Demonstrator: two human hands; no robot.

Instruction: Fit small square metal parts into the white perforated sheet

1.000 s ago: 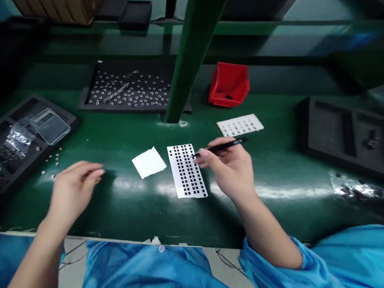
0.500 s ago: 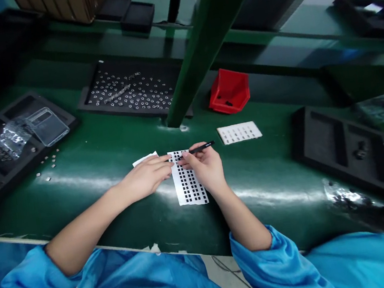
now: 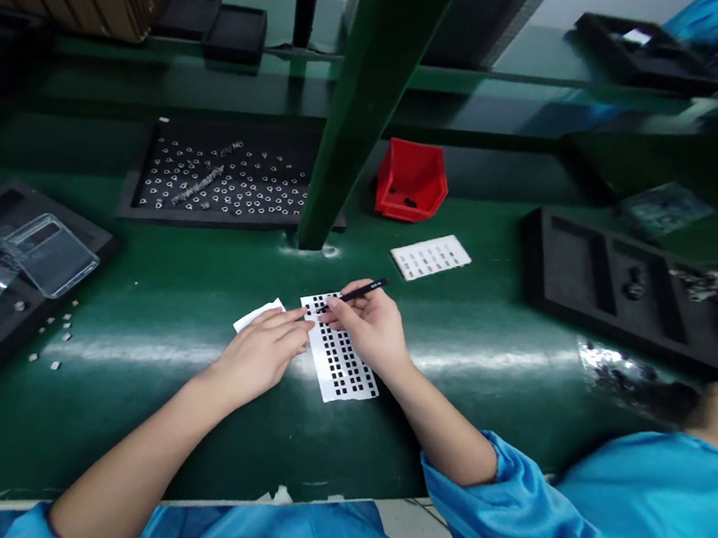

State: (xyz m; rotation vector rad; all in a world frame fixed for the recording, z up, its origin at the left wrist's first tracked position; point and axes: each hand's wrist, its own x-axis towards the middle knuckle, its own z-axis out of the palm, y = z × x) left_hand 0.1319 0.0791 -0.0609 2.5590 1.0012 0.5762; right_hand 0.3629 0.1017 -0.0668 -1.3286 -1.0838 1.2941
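Note:
A white sheet with rows of small black squares [image 3: 327, 373] lies on the green bench. My left hand [image 3: 264, 355] rests flat at its upper left edge, fingers stretched out and fingertips on the sheet. My right hand [image 3: 374, 330] pinches slim black tweezers [image 3: 366, 289], their thin tip pointing left at the sheet's upper rows, close to my left fingertips. Whether the tip grips a square is too small to tell. Partly under my left hand sits another piece of white paper [image 3: 258, 315]. Right of the sheet is a white card with rows of small pieces [image 3: 431, 256].
A black tray of small metal rings [image 3: 188, 206] stands behind, beside a green post [image 3: 341, 146] and a red bin [image 3: 410, 180]. Dark foam trays [image 3: 551, 267] stand at right and left. Small loose pieces [image 3: 55, 365] lie at left. A co-worker's blue sleeve [image 3: 667, 484] is at right.
The view has swung a little to the right, so the bench things sit further left in it. Both hands stay at the sheet with the tweezers held much as before.

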